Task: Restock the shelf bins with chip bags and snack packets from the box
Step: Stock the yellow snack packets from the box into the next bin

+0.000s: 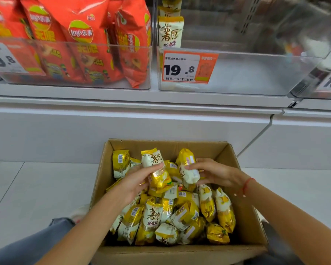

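A: What writing can be read?
B: Upper left, orange Lay's bags (80, 39) in a clear bin (111, 84) tagged 29.8; upper centre, the second bin (237, 88) tagged 19.8 (189, 66) with white-yellow packets (170, 32) at its left end

A: And the hands?
B: Lower centre, the cardboard box (245, 217) on pale floor tiles (27, 188) holds a heap of packets; left hand (138, 180) grips one packet (157, 173), right hand (216, 173) grips another (187, 167)

An orange price tag (188, 67) reading 19.8 is hanging on a clear front, another tag (3, 59) is showing at the left edge, and white floor tiles (36, 188) are lying below.
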A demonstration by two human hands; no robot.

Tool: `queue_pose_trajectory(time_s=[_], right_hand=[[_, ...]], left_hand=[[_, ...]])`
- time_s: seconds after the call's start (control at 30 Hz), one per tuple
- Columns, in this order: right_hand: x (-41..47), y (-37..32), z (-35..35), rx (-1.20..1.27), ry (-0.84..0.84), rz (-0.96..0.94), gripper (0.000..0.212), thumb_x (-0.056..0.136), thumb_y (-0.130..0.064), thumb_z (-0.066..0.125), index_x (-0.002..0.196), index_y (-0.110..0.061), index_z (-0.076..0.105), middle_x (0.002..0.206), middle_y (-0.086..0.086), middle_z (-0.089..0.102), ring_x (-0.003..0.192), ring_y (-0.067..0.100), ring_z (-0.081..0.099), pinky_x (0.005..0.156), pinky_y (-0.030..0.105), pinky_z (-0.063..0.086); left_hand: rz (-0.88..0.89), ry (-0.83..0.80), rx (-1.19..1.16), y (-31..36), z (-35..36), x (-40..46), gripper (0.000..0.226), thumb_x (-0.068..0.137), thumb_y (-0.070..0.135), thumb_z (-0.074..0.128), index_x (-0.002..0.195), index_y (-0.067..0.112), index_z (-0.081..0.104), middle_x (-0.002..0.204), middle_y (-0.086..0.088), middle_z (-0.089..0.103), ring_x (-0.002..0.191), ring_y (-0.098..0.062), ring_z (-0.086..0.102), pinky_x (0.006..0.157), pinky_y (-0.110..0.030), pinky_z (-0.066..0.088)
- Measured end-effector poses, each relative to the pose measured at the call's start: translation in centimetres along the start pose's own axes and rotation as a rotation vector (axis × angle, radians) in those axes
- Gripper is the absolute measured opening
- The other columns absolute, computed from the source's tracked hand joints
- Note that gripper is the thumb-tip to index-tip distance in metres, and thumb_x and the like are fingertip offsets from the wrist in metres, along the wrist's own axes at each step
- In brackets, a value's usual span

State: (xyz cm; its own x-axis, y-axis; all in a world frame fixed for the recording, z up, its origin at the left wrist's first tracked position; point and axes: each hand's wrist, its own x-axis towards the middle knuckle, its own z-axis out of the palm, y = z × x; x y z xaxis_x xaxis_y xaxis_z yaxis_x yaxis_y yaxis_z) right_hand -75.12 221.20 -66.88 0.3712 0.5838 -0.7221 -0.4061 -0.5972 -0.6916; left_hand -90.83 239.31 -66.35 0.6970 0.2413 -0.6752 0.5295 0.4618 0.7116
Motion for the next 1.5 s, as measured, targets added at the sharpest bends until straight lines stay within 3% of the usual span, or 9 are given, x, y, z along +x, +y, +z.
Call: queue_pose_trajectory(time_s=[0.13, 0.37, 0.5, 0.6, 0.73, 0.97, 1.07, 1.33, 1.5], right_hand=[[-3.7, -2.5, -1.4, 0.378, -0.280, -0.068, 0.061, 0.075, -0.031, 0.075, 0.128, -0.007, 0.058, 0.128, 0.017, 0.058, 0.117, 0.030, 0.054, 0.096, 0.041, 0.047], [-11.2, -10.5, -1.4, 0.271, -0.404, -0.241, 0.063, 0.068, -0.028, 0.078, 0.123, -0.004, 0.058, 0.129, 0.022, 0.057, 0.104, 0.030, 0.064, 0.086, 0.041, 0.053], [-15.5, -14.8, -1.0, 0.018, -0.266, -0.372, 0.069, 0.064, -0.032, 0.084, 0.121, 0.000, 0.059, 0.126, 0.020, 0.059, 0.094, 0.025, 0.066, 0.079, 0.033, 0.056], [-17.7, -17.2, -1.6, -0.151, -0.006, -0.500, 0.073, 0.062, -0.031, 0.081, 0.125, -0.007, 0.054, 0.117, 0.018, 0.064, 0.097, 0.024, 0.065, 0.078, 0.033, 0.054], [-19.7, -20.1, -3.0, -0.298, 0.281, -0.673, 0.051, 0.068, -0.031, 0.082, 0.114, -0.022, 0.062, 0.103, 0.007, 0.070, 0.088, 0.014, 0.067, 0.069, 0.024, 0.050], [-19.2, -22.1, -6.1, -0.322, 0.461, -0.757, 0.034, 0.077, -0.028, 0.075, 0.109, -0.026, 0.065, 0.093, 0.001, 0.072, 0.078, 0.008, 0.068, 0.069, 0.020, 0.052], [-17.6, -21.7, -7.2, -0.335, 0.479, -0.745, 0.040, 0.074, -0.028, 0.077, 0.111, -0.022, 0.064, 0.093, -0.001, 0.072, 0.079, 0.007, 0.068, 0.069, 0.020, 0.052], [-11.8, -23.4, -7.2, -0.335, 0.749, -0.863, 0.052, 0.066, -0.036, 0.084, 0.107, -0.019, 0.056, 0.099, 0.001, 0.064, 0.081, 0.015, 0.064, 0.063, 0.029, 0.056], [-10.3, -22.4, -6.5, -0.520, 0.910, -0.819, 0.046, 0.065, -0.045, 0.082, 0.100, -0.033, 0.054, 0.092, -0.012, 0.062, 0.085, 0.013, 0.062, 0.069, 0.032, 0.051]], left_hand=[[0.195, -0.050, 0.131, 2.6, -0.6, -1.6, 0.061, 0.063, 0.042, 0.082, 0.119, 0.024, 0.063, 0.109, 0.006, 0.071, 0.106, -0.012, 0.064, 0.102, -0.035, 0.044], [0.606, -0.040, 0.287, 10.8, 1.3, -6.6, 0.067, 0.052, 0.048, 0.084, 0.112, 0.027, 0.065, 0.106, 0.009, 0.072, 0.103, -0.009, 0.065, 0.097, -0.031, 0.047], [0.892, 0.092, 0.296, 16.1, 2.4, -10.3, 0.065, 0.042, 0.041, 0.083, 0.102, 0.022, 0.065, 0.092, 0.004, 0.074, 0.087, -0.006, 0.067, 0.074, -0.015, 0.052], [1.122, 0.116, 0.377, 20.5, 3.4, -12.4, 0.069, 0.043, 0.038, 0.089, 0.106, 0.022, 0.064, 0.093, -0.001, 0.074, 0.086, -0.008, 0.067, 0.079, -0.023, 0.053], [1.311, 0.187, 0.656, 26.2, 5.4, -12.6, 0.053, 0.061, 0.029, 0.086, 0.109, 0.029, 0.063, 0.102, 0.011, 0.059, 0.094, -0.003, 0.059, 0.086, -0.014, 0.044], [1.281, 0.519, 1.618, 30.3, 8.8, -9.2, 0.057, 0.073, 0.057, 0.070, 0.121, 0.035, 0.050, 0.102, 0.005, 0.060, 0.102, -0.020, 0.049, 0.078, -0.031, 0.034], [1.220, 0.601, 1.971, 30.4, 8.9, -7.0, 0.062, 0.074, 0.065, 0.061, 0.123, 0.030, 0.049, 0.113, 0.001, 0.062, 0.113, -0.020, 0.047, 0.094, -0.033, 0.032], [1.096, 0.613, 2.292, 30.5, 7.8, -4.6, 0.058, 0.080, 0.064, 0.053, 0.117, 0.021, 0.064, 0.125, 0.005, 0.054, 0.120, -0.017, 0.038, 0.099, -0.033, 0.028], [1.186, 0.388, 2.092, 31.6, 7.8, -5.4, 0.053, 0.088, 0.056, 0.053, 0.132, 0.028, 0.052, 0.136, 0.006, 0.053, 0.125, -0.017, 0.045, 0.102, -0.034, 0.034]])
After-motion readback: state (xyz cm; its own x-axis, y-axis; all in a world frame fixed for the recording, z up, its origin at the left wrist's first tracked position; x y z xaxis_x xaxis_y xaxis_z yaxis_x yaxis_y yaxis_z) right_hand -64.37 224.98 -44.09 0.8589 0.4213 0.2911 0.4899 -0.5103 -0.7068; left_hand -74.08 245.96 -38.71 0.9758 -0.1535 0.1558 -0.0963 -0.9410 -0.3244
